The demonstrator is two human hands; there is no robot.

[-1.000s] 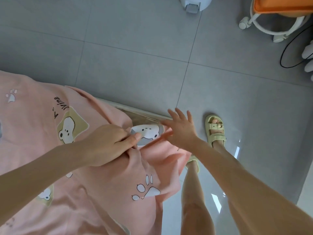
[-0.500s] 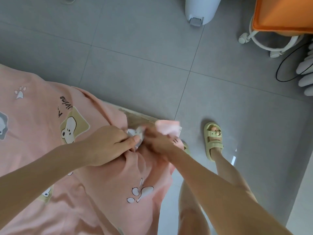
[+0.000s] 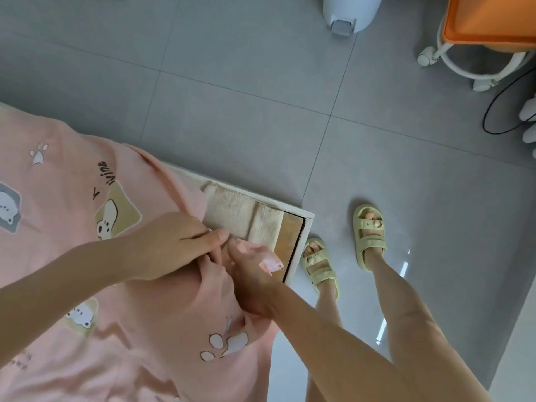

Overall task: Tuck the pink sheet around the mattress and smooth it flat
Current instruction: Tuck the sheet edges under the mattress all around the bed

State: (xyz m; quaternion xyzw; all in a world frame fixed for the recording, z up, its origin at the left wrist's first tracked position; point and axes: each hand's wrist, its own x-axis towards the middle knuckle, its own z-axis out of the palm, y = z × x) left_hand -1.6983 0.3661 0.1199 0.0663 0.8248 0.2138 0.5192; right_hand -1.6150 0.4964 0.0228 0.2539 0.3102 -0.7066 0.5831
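The pink sheet (image 3: 87, 256) covers the mattress at left, its loose corner bunched between two hands: the left hand (image 3: 171, 245) pinches a fold with curled fingers, the right hand (image 3: 252, 271) curls round the corner. Beside them one beige mattress pad (image 3: 240, 219) lies bare inside the white bed frame (image 3: 304, 224). Two feet in green sandals (image 3: 369, 236) stand on the grey tile floor (image 3: 232, 97).

Soft, even daylight, pale glare streaks on the glossy floor (image 3: 406, 265), slight motion blur, wide-angle bending at the edges.
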